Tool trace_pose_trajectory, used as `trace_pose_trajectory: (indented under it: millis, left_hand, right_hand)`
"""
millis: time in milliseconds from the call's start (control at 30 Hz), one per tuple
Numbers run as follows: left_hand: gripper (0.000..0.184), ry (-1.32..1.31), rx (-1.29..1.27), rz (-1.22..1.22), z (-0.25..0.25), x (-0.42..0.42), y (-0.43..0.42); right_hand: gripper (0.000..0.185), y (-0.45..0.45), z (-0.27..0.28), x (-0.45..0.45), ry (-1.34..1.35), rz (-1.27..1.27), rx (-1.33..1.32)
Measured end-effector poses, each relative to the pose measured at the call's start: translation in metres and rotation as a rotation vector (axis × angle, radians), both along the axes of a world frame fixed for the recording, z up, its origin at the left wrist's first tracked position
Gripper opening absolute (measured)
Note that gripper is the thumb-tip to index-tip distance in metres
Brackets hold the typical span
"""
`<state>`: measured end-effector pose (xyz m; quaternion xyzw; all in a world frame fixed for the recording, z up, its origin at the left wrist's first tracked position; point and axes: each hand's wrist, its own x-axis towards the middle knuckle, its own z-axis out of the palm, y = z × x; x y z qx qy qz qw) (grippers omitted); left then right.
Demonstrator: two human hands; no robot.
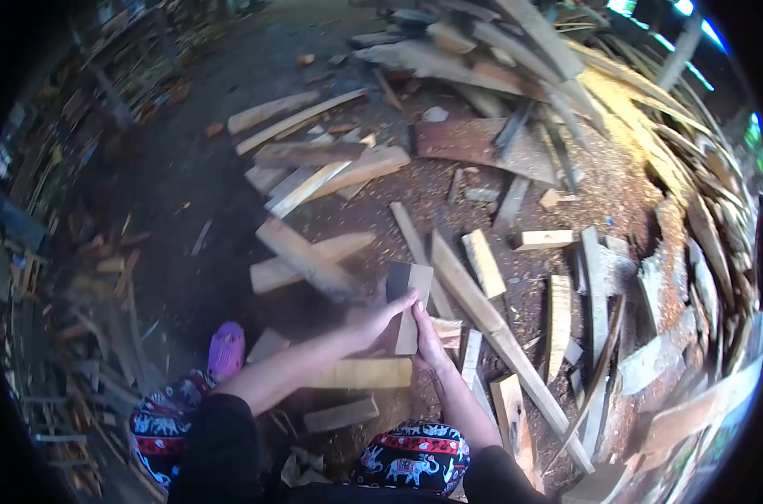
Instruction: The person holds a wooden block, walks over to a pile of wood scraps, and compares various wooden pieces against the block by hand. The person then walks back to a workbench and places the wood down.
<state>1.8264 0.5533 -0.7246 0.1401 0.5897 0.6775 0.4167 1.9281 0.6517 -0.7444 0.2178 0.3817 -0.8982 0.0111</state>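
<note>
Between my two hands is a short wooden block [416, 281], tilted upright, with a darker left face and a paler right face. My left hand [387, 312] grips it from the left, its thumb lying across the front; the other fingers are hidden behind the wood or blurred. On the block's lower right side, my right hand [430, 340] is closed around the edge, thumb pointing up. Below the hands, a pale squared timber piece [360, 373] lies on the ground. A long narrow plank [499, 336] slants past my right hand.
Offcuts and boards lie scattered over the dirt floor, including crossed pieces [310, 256] ahead. A large wood pile [482, 63] stands at the back, with yellow sawdust [621, 105] to its right. My patterned knees [411, 458] and a purple shoe [227, 349] are close by.
</note>
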Motion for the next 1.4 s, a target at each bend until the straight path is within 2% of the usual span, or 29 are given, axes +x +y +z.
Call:
trace_pose_trajectory:
  millis: [33,100,133,167,200,233,267,300,333,367,400,433,500,600,700,767,833,900,967,1033,1100,1167,1200,1233,1300,1333,1400]
  left_hand:
    - [0.076,0.014,0.02,-0.03,0.026,-0.01,0.007]
    - [0.093,0.282,-0.214,-0.602,0.063,-0.052,0.011]
    - [0.106,0.661,-0.618,-0.817,0.065,-0.081,0.013]
    - [0.108,0.857,-0.665,-0.951,0.061,-0.107,0.008]
    - [0.108,1.043,-0.596,-1.049,0.047,-0.145,0.005]
    - [0.105,1.125,-0.894,-0.968,0.088,-0.155,-0.002]
    - [0.103,1.131,-0.948,-0.889,0.097,-0.182,-0.006]
    - [0.106,1.236,-0.785,-0.731,0.06,-0.234,-0.019]
    - [0.109,1.173,-0.724,-0.631,0.075,-0.263,-0.027]
    - [0.112,1.267,-0.878,-0.462,0.077,-0.29,-0.032]
    - [0.118,1.228,-0.952,-0.374,0.065,-0.329,-0.038]
    - [0.122,1.208,-1.049,-0.326,0.06,-0.358,-0.046]
    - [0.126,1.127,-1.05,-0.265,0.034,-0.419,-0.063]
    - [0.127,1.138,-1.127,-0.365,0.035,-0.461,-0.066]
    - [0.125,1.21,-0.977,-0.393,0.005,-0.494,-0.052]
    - [0.116,1.233,-0.867,-0.5,-0.015,-0.505,-0.045]
    - [0.106,1.245,-0.721,-0.405,-0.039,-0.509,-0.043]
    - [0.1,1.298,-0.631,-0.387,-0.04,-0.511,-0.048]
    - [0.098,1.375,-0.564,-0.28,-0.045,-0.504,-0.058]
    - [0.097,1.301,-0.48,-0.192,-0.047,-0.497,-0.073]
    - [0.099,1.235,-0.495,-0.228,-0.028,-0.493,-0.096]
    - [0.096,0.951,-0.084,-0.122,-0.017,-0.503,-0.123]
    - [0.096,0.668,-0.14,-0.164,0.005,-0.502,-0.143]
    - [0.093,0.537,-0.06,-0.213,-0.005,-0.514,-0.154]
    - [0.085,0.184,0.296,-0.127,-0.024,-0.517,-0.178]
    - [0.085,0.179,0.291,-0.129,-0.024,-0.515,-0.191]
    - [0.086,-0.32,0.497,-0.126,-0.015,-0.505,-0.214]
  right_hand:
    - [0.061,0.012,0.002,0.003,-0.026,-0.007,0.043]
    - [0.058,0.029,0.024,0.006,0.047,-0.083,0.055]
    - [0.059,0.036,0.026,0.011,0.046,-0.087,-0.005]
    - [0.061,0.041,0.028,0.013,0.049,-0.09,-0.064]
    - [0.063,0.042,0.032,0.016,0.018,-0.099,-0.095]
    - [0.063,0.044,0.031,0.018,0.021,-0.114,-0.086]
    - [0.067,0.044,0.03,0.022,-0.011,-0.112,-0.056]
    - [0.071,0.043,0.029,0.026,-0.043,-0.11,-0.029]
    - [0.073,0.042,0.03,0.029,-0.13,-0.117,0.015]
    - [0.073,0.04,0.028,0.033,-0.178,-0.129,-0.014]
    - [0.073,0.039,0.023,0.037,-0.227,-0.145,0.044]
    - [0.073,0.035,0.027,0.038,-0.236,-0.158,0.089]
    - [0.07,0.028,0.031,0.041,-0.284,-0.206,0.08]
    - [0.07,0.011,0.035,0.037,-0.29,-0.278,0.096]
    - [0.07,-0.018,0.064,0.009,-0.301,-0.384,0.16]
    - [0.068,-0.029,0.067,-0.007,-0.324,-0.44,0.153]
    - [0.068,-0.044,0.082,-0.031,-0.371,-0.535,0.164]
    - [0.071,-0.052,0.096,-0.053,-0.36,-0.496,0.167]
    - [0.065,-0.057,0.097,-0.064,-0.333,-0.525,0.199]
    - [0.068,-0.066,0.11,-0.094,-0.33,-0.464,0.239]
    - [0.072,-0.072,0.114,-0.108,-0.365,-0.486,0.156]
    - [0.078,-0.07,0.104,-0.128,-0.378,-0.48,0.154]
    - [0.078,-0.073,0.105,-0.145,-0.381,-0.422,0.119]
    - [0.079,-0.076,0.106,-0.168,-0.381,-0.363,0.083]
    - [0.081,-0.078,0.093,-0.203,-0.293,-0.238,0.034]
    - [0.082,-0.084,0.084,-0.22,-0.27,-0.235,0.025]
    - [0.085,-0.099,0.064,-0.252,-0.212,-0.197,-0.039]
